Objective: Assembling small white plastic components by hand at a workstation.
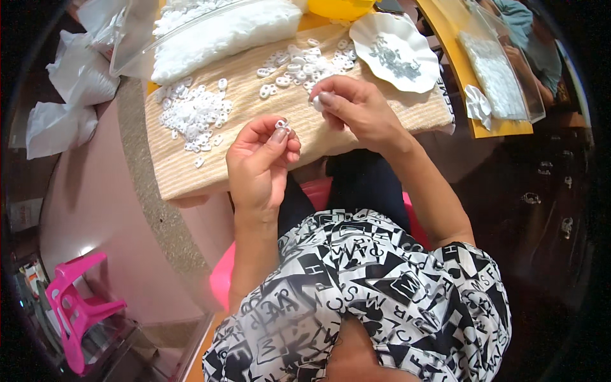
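My left hand pinches a small white plastic piece with holes between thumb and fingertips, above the near part of the cloth-covered table. A little to the right and farther off, my right hand is closed on another small white piece, mostly hidden by the fingers. The two hands are apart. Left of them spreads a pile of small white two-holed pieces. Beyond the right hand lies a second pile of white pieces. A white scalloped dish holding small grey bits sits at the far right.
A clear bin full of white pieces stands at the back, beside a yellow bowl. White bags are at the far left, a pink stool at the lower left. Across the right, another person sits by a second clear bin.
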Demonstrator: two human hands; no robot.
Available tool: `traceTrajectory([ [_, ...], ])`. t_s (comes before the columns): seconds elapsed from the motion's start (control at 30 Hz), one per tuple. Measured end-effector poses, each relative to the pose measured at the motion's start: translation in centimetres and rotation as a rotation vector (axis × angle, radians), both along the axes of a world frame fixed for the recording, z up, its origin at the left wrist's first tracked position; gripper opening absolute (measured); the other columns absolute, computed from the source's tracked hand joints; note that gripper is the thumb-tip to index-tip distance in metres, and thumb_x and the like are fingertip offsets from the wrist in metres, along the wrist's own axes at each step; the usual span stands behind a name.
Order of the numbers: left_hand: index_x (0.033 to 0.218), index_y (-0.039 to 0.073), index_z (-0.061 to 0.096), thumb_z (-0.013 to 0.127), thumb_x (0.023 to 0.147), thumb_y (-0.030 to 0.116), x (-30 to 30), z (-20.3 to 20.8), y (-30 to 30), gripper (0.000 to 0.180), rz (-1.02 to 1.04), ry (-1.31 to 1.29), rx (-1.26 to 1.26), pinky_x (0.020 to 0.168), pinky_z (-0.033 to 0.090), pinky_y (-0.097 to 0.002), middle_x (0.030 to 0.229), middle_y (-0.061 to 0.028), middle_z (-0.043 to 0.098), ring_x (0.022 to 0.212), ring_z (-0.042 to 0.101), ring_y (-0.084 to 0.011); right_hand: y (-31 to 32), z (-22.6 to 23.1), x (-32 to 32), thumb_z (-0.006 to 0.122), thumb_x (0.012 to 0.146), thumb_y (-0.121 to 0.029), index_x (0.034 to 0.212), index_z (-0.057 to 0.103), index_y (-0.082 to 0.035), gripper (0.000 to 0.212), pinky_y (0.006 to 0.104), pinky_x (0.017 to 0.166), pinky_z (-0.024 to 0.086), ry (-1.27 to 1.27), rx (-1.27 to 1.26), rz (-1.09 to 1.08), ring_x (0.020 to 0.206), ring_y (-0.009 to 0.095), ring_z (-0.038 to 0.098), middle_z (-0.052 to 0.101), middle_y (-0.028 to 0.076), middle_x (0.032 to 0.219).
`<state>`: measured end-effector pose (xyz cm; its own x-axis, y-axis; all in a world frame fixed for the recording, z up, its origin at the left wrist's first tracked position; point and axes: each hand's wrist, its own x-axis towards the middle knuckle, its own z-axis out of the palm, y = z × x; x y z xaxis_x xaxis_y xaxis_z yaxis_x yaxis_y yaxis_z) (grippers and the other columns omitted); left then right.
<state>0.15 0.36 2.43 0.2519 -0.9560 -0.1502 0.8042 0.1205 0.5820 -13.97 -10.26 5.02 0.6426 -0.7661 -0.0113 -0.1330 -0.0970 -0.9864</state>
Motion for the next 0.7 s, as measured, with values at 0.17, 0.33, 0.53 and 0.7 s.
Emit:
traceTrajectory([
  [0.17,0.091,-0.004,0.054,0.055,0.078,-0.002,-1.7,0.5,0.3,0.013,-0.1,-0.004,0.022,0.054,0.045,-0.0227,0.076,-0.0104,0.057,0.065,0.056,-0.0158,1.8,0.3,-2.4,0.047,0.088,-0.016,0.091,0.053,-0.003,0.015,0.0161,0.039,0.032,-0.207,0.414,0.022,0.047,0.003,0.041,0.048,-0.002,0.062],
  [0.33,0.091,-0.004,0.054,0.055,0.078,-0.003,-2.7,0.5,0.6,0.013,-0.135,-0.032,0.052,0.054,0.045,-0.0227,0.077,-0.0101,0.057,0.065,0.056,-0.0156,2.6,-0.3,-3.5,0.053,0.084,-0.009,0.091,0.053,0.001,0.012,0.0196,0.052,0.045,-0.356,0.498,0.1,0.059,0.007,0.053,0.055,0.003,0.071],
  [0.53,0.093,-0.005,0.054,0.055,0.078,-0.003,-3.4,1.0,0.9,0.015,-0.114,-0.132,0.036,0.054,0.045,-0.0222,0.077,-0.0099,0.057,0.065,0.056,-0.0144,3.0,0.2,-4.2,0.057,0.079,-0.002,0.089,0.053,0.003,0.012,0.0205,0.054,0.046,-0.347,0.421,0.044,0.061,0.009,0.054,0.057,0.005,0.075],
  [0.7,0.093,-0.006,0.054,0.055,0.078,-0.003,-3.7,1.2,1.0,0.015,-0.123,-0.181,0.051,0.054,0.045,-0.0215,0.077,-0.0103,0.058,0.065,0.056,-0.0132,3.1,0.3,-4.4,0.057,0.078,-0.003,0.09,0.055,0.004,0.014,0.0207,0.052,0.045,-0.285,0.375,0.069,0.058,0.01,0.054,0.057,0.007,0.077],
])
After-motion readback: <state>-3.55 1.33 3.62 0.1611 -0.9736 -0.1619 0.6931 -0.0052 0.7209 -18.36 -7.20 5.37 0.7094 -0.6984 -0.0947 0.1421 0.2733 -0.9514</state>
